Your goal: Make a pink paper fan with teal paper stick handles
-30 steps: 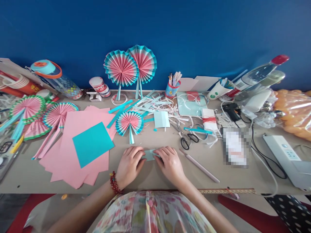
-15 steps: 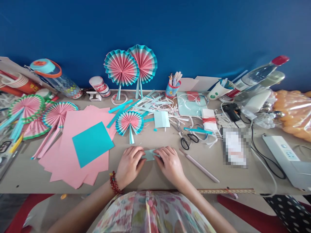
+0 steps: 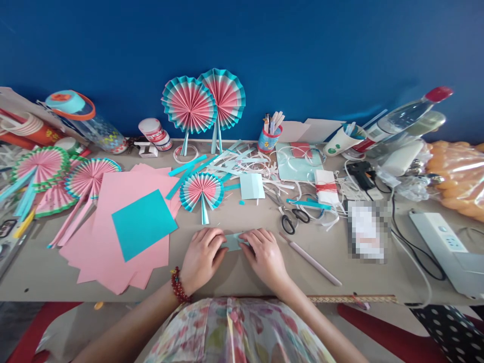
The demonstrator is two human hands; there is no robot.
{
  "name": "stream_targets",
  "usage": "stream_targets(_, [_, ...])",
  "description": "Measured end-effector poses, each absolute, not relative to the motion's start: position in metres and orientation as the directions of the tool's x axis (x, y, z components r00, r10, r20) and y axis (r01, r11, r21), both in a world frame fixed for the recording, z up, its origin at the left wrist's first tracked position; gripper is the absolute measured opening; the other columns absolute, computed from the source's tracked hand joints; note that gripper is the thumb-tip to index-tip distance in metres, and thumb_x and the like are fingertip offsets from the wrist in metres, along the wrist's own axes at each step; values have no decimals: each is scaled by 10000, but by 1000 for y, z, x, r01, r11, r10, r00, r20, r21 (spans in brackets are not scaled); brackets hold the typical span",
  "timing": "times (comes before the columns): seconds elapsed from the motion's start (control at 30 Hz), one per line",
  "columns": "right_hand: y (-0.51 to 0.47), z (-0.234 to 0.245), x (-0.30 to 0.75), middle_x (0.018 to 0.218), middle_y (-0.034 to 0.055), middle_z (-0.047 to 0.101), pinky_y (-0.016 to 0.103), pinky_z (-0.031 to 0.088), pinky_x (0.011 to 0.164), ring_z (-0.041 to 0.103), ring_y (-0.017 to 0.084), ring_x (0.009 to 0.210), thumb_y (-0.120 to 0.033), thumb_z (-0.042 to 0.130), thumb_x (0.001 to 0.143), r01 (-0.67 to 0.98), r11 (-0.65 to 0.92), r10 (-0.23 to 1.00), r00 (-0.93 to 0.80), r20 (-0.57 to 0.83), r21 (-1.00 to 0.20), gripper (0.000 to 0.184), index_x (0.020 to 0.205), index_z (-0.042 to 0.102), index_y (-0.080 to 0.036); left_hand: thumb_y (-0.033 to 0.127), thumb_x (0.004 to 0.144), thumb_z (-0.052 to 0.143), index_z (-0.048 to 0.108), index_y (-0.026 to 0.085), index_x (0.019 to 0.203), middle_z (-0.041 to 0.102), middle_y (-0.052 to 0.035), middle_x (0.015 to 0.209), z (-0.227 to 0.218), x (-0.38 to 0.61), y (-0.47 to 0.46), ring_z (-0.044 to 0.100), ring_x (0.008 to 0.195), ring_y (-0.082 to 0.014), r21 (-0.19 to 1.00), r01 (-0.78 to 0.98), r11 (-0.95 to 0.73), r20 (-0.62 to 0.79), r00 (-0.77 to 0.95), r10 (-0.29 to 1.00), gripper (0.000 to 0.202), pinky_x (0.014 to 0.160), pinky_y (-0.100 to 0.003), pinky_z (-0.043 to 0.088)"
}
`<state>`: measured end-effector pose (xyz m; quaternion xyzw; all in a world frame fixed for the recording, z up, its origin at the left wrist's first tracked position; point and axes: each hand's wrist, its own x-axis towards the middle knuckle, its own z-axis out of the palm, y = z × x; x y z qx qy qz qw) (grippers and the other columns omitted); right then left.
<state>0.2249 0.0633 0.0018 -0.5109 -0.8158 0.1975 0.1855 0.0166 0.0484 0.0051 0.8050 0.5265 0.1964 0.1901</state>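
A small piece of pale blue paper lies on the table in front of me, its two ends under my fingers. My left hand is closed on the left end, thumb below and fingers curled over it. At the right end, my right hand grips the paper the same way. Both hands hide the ends, so any fold there cannot be made out. Just beyond stands a small pleated paper fan, flat on the table. Near my right hand lie a pink pen-like stick and black-handled scissors.
Pink sheets with a turquoise square on top lie at left. Two larger fans lean on the blue wall. Paper scraps are heaped behind, beside a pale square. A power strip and cables are at right.
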Motion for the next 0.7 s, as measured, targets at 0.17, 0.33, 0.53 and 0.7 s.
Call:
stream_targets(0.17, [63,2,225,961,65,696,357,381,792,575,229,893,-197,540,965,761,406,904,-415,102,-507,113,1015,641,-198,202,952,512,618,213,1025,624,-74,1105,5,17,49,569,1028,-240,480,782,-398,134,383,914,130,869,-398,464])
stream_targets(0.33, [64,3,224,947,61,691,350,388,775,577,220,877,-198,530,963,768,425,898,-423,118,-479,128,1008,649,-204,155,950,503,675,276,1104,639,-64,1121,2,16,47,567,1060,-234,399,752,-524,178,497,849,260,879,-398,478])
stream_targets(0.53, [62,2,226,984,71,687,362,387,794,567,233,899,-200,518,973,762,412,903,-417,108,-499,143,1046,641,-202,179,975,494,680,265,1118,661,-59,1125,1,14,44,578,1061,-239,249,744,-620,179,594,784,250,886,-400,479])
stream_targets(0.7, [63,0,228,1052,77,667,372,400,836,572,238,955,-230,551,970,767,408,904,-414,104,-495,145,1087,632,-204,152,963,480,601,215,1272,643,-80,1229,5,6,42,555,1134,-260,183,692,-698,140,685,715,338,967,-431,443])
